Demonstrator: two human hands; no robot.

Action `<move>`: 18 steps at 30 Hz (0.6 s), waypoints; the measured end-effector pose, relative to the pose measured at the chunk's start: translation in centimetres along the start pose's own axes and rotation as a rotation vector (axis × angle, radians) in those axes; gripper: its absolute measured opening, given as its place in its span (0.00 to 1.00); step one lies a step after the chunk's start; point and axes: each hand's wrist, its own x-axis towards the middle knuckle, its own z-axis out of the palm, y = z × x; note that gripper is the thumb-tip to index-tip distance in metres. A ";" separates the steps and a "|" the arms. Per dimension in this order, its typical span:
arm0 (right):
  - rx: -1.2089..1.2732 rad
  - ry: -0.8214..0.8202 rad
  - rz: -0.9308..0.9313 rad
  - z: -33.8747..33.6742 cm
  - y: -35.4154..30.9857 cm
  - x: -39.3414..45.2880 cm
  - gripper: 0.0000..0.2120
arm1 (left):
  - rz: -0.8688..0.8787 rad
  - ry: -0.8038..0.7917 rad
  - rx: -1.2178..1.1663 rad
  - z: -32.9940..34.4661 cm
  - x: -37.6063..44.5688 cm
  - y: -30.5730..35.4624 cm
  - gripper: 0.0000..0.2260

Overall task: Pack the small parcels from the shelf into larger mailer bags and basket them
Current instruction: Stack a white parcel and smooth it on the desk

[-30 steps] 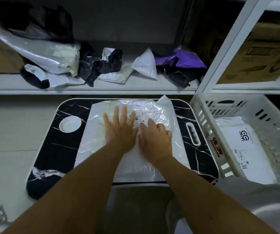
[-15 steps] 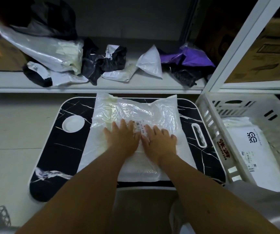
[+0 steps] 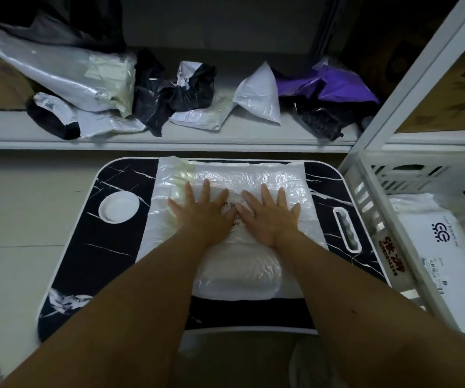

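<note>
1. Our left hand (image 3: 200, 217) and right hand (image 3: 270, 217) lie flat, fingers spread, pressing the mailer bag (image 3: 231, 177) on the lap tray (image 3: 108, 247).
2. The bag's long axis runs away from us; its bulge sits nearer us than both palms.
3. The basket (image 3: 371, 191) stands right of the bag, nearer our right hand.

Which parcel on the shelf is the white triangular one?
Look at the shelf beyond the black tray table. Right of the crumpled black bags, left of the purple bag, stands the white parcel: the only one rising to a point.
</note>
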 end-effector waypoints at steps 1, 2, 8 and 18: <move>0.006 -0.006 0.018 -0.1 0.0 0.1 0.31 | -0.033 -0.011 -0.033 -0.1 0.2 0.0 0.31; 0.012 -0.005 0.040 -0.2 0.1 0.1 0.31 | -0.067 -0.016 -0.065 -0.2 0.3 -0.1 0.33; 0.011 0.003 0.158 -0.4 0.5 0.3 0.32 | -0.167 -0.024 -0.130 -0.1 0.4 -0.4 0.38; 0.196 -0.037 0.233 -1.6 2.1 -0.9 0.27 | -0.116 0.113 -0.250 1.4 -2.3 -3.1 0.33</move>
